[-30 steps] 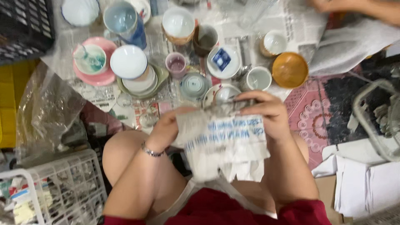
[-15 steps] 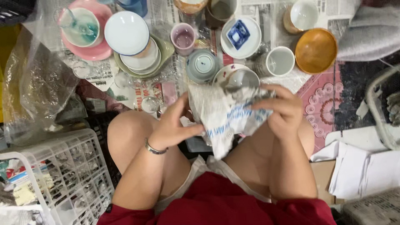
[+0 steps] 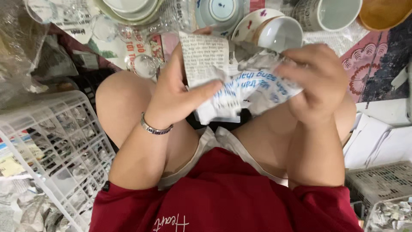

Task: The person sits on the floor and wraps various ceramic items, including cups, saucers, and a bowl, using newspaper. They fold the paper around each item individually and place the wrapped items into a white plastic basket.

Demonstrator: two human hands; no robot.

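- Floor w/ spread newspaper sheets [image 3: 111, 47], crowded w/ crockery; white plastic wire basket [image 3: 47, 141] at left.
- Left hand [image 3: 176, 96] closed on crumpled printed newspaper wrap [image 3: 240, 92], thumb pressed across its front, over the lap.
- Right hand [image 3: 317, 81] gripping same wrap from other side, fingers curled over top.
- White ceramic cup w/ small floral marks [image 3: 274, 30] tilted on side, just beyond wrap, near right-hand fingers.
- Small blue-patterned bowl [image 3: 221, 10] beside cup.

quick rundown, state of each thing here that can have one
newspaper sheet: crumpled, gripped by both hands over the lap
left hand: closed on the sheet, thumb pressed across it
right hand: fingers curled onto the sheet
white cup: tipped on its side, empty
clear glass: lying on the floor, empty
white wire basket: holding paper-wrapped items
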